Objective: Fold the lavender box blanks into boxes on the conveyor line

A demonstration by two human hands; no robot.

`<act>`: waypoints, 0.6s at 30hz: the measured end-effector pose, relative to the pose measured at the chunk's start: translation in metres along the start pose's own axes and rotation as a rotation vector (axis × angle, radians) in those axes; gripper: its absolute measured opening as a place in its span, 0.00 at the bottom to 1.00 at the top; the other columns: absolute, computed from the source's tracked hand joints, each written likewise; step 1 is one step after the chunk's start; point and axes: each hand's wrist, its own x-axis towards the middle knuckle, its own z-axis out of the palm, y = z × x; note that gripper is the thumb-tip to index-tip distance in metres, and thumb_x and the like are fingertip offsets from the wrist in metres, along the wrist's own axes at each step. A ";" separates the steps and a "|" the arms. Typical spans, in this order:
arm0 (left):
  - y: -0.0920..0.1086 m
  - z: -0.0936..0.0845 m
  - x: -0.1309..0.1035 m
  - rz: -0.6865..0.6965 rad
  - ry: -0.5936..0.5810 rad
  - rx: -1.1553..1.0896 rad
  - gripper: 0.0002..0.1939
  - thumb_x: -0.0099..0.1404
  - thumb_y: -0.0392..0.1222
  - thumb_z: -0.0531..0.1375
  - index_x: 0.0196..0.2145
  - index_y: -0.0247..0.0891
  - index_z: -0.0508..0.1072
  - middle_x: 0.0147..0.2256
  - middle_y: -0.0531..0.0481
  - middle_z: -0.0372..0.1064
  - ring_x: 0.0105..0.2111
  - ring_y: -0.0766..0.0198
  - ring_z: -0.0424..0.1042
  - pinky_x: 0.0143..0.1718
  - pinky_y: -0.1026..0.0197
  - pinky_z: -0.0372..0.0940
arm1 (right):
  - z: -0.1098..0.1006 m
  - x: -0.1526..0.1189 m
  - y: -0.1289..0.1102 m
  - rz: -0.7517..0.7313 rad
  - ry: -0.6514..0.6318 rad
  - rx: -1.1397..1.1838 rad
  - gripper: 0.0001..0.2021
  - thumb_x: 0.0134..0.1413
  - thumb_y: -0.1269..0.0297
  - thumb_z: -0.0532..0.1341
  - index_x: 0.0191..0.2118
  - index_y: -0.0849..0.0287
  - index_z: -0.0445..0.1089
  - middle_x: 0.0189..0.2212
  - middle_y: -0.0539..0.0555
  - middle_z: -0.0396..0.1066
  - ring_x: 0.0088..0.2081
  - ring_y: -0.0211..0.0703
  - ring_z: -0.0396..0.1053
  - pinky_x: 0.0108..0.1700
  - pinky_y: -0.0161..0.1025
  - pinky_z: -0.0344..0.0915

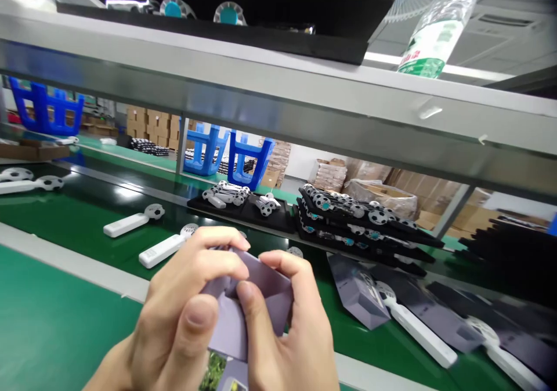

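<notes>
A lavender box with its top end open is held between my two hands at the bottom centre. My left hand wraps the box's left side, fingers curled over the top edge. On the right side, my right hand grips it, the thumb pressed at the opening and the forefinger on the far rim. Part of a printed picture shows on the box's lower face. Just beyond my left hand lies a white-handled device with a football-patterned head, and another white device is farther left.
A green conveyor belt crosses ahead, with more lavender boxes and a white device at right. Stacked black trays stand behind. A metal shelf spans above, holding a bottle. Blue baskets are beyond.
</notes>
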 end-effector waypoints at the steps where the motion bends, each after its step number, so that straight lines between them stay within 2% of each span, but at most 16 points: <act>1: -0.001 -0.001 0.001 -0.003 -0.014 0.010 0.18 0.78 0.50 0.42 0.46 0.43 0.68 0.49 0.50 0.65 0.53 0.64 0.64 0.53 0.66 0.65 | 0.000 0.000 0.002 -0.047 -0.043 0.001 0.10 0.62 0.60 0.57 0.48 0.39 0.64 0.43 0.41 0.69 0.40 0.33 0.69 0.42 0.27 0.69; 3: -0.003 -0.003 0.002 -0.008 -0.023 0.009 0.20 0.77 0.55 0.44 0.49 0.46 0.70 0.50 0.50 0.65 0.52 0.62 0.63 0.55 0.66 0.65 | 0.000 -0.001 0.006 -0.194 -0.117 -0.037 0.21 0.57 0.52 0.60 0.56 0.39 0.61 0.51 0.45 0.67 0.47 0.38 0.70 0.40 0.30 0.71; 4: -0.004 -0.004 0.004 -0.015 -0.023 -0.015 0.21 0.76 0.58 0.44 0.50 0.47 0.70 0.50 0.50 0.65 0.51 0.61 0.64 0.55 0.65 0.65 | -0.001 0.000 0.009 -0.266 -0.131 -0.077 0.27 0.54 0.51 0.62 0.59 0.41 0.59 0.54 0.48 0.65 0.49 0.41 0.70 0.41 0.32 0.72; 6: -0.005 -0.004 0.006 -0.005 -0.009 -0.078 0.23 0.75 0.60 0.44 0.54 0.49 0.70 0.51 0.51 0.65 0.52 0.61 0.64 0.56 0.65 0.65 | -0.004 0.002 0.017 -0.380 -0.131 -0.180 0.33 0.52 0.56 0.61 0.63 0.46 0.55 0.56 0.51 0.64 0.51 0.43 0.69 0.49 0.36 0.73; 8: -0.008 -0.003 0.007 -0.005 -0.007 -0.041 0.20 0.76 0.57 0.47 0.56 0.51 0.67 0.53 0.51 0.63 0.55 0.61 0.63 0.59 0.64 0.63 | -0.010 0.008 0.030 -0.428 -0.131 -0.300 0.34 0.54 0.63 0.57 0.66 0.47 0.50 0.59 0.53 0.62 0.58 0.45 0.65 0.60 0.44 0.69; 10: -0.012 -0.003 0.005 -0.127 -0.106 0.157 0.17 0.75 0.53 0.50 0.56 0.49 0.67 0.55 0.49 0.63 0.59 0.58 0.61 0.62 0.60 0.61 | -0.018 0.015 0.046 -0.308 -0.166 -0.529 0.38 0.61 0.58 0.56 0.71 0.46 0.38 0.69 0.54 0.47 0.70 0.51 0.46 0.67 0.57 0.59; 11: -0.015 -0.004 0.003 -0.225 -0.187 0.266 0.18 0.74 0.53 0.52 0.56 0.46 0.67 0.55 0.47 0.64 0.59 0.56 0.62 0.61 0.57 0.61 | -0.022 0.018 0.055 -0.173 -0.198 -0.657 0.40 0.63 0.52 0.56 0.72 0.48 0.32 0.72 0.56 0.36 0.73 0.55 0.36 0.69 0.63 0.53; 12: -0.019 -0.004 0.000 -0.328 -0.275 0.356 0.19 0.73 0.54 0.53 0.55 0.44 0.69 0.54 0.45 0.66 0.58 0.54 0.64 0.60 0.55 0.63 | -0.025 0.021 0.063 -0.020 -0.244 -0.762 0.42 0.64 0.49 0.56 0.73 0.52 0.30 0.73 0.58 0.29 0.73 0.58 0.31 0.70 0.65 0.48; 13: -0.022 -0.004 -0.004 -0.418 -0.358 0.416 0.21 0.72 0.56 0.54 0.54 0.41 0.70 0.52 0.43 0.68 0.56 0.52 0.65 0.59 0.53 0.65 | -0.026 0.021 0.070 0.129 -0.305 -0.830 0.40 0.66 0.48 0.54 0.73 0.56 0.33 0.73 0.62 0.31 0.73 0.62 0.34 0.69 0.65 0.50; 15: -0.031 -0.003 -0.013 -0.518 -0.461 0.462 0.24 0.70 0.59 0.56 0.54 0.38 0.71 0.51 0.40 0.69 0.54 0.51 0.68 0.57 0.50 0.67 | -0.026 0.018 0.081 0.345 -0.451 -0.866 0.30 0.69 0.56 0.50 0.70 0.64 0.49 0.65 0.71 0.55 0.65 0.67 0.58 0.61 0.64 0.63; 16: -0.035 -0.002 -0.017 -0.547 -0.492 0.472 0.25 0.70 0.59 0.57 0.53 0.36 0.71 0.51 0.40 0.69 0.53 0.52 0.69 0.56 0.49 0.67 | -0.023 0.015 0.084 0.391 -0.517 -0.861 0.26 0.69 0.61 0.50 0.67 0.66 0.57 0.57 0.71 0.67 0.57 0.67 0.68 0.55 0.63 0.68; 18: -0.044 0.002 -0.025 -0.617 -0.580 0.500 0.25 0.71 0.58 0.57 0.54 0.35 0.70 0.51 0.40 0.68 0.52 0.54 0.70 0.55 0.48 0.68 | -0.013 0.005 0.089 0.470 -0.655 -0.860 0.20 0.67 0.66 0.52 0.61 0.66 0.65 0.45 0.67 0.75 0.48 0.62 0.75 0.51 0.62 0.70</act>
